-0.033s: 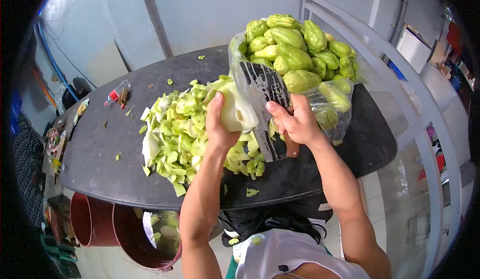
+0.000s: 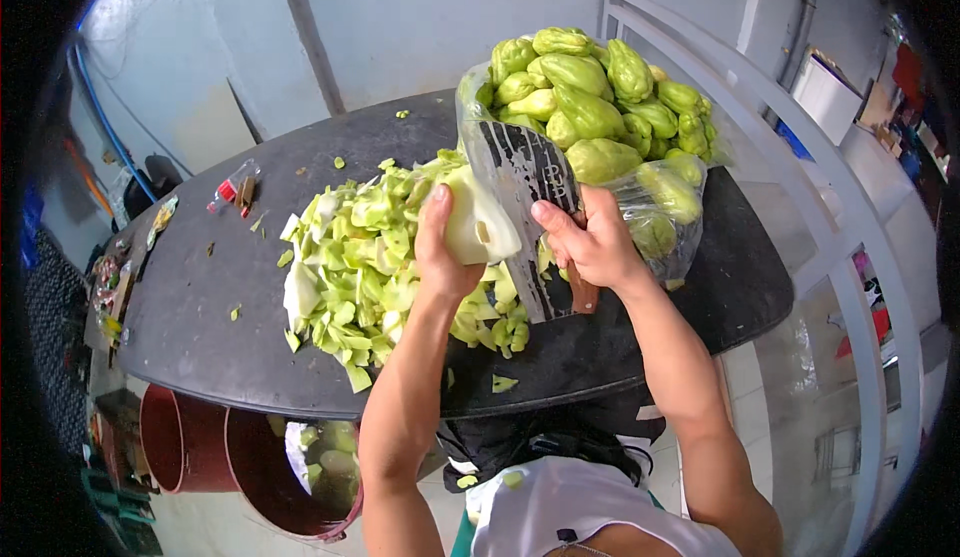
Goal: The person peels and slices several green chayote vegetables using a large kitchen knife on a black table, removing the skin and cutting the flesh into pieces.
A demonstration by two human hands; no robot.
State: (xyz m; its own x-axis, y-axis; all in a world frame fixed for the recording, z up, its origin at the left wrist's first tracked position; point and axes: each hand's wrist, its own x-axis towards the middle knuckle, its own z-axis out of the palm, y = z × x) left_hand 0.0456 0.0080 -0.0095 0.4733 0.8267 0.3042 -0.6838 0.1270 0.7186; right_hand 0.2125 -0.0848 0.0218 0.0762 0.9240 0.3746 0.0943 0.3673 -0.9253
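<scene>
I have the left hand [image 2: 447,242] curled round a pale cut chayote [image 2: 478,212], thumb over its upper side, and the right hand [image 2: 592,242] gripping a broad cleaver [image 2: 525,172], thumb laid on the blade. The blade stands between the 2 hands, 1 long edge facing the left hand at the chayote's right end; whether they touch, I cannot tell. Chopped chayote pieces [image 2: 345,257] heap left of the left hand; whole green chayotes [image 2: 585,87] lie beyond the right hand, all on the dark counter [image 2: 220,302]. For clean cutting, I judge, I want left fingertips behind the edge, a firm hold on slick flesh, and short, controlled strokes.
</scene>
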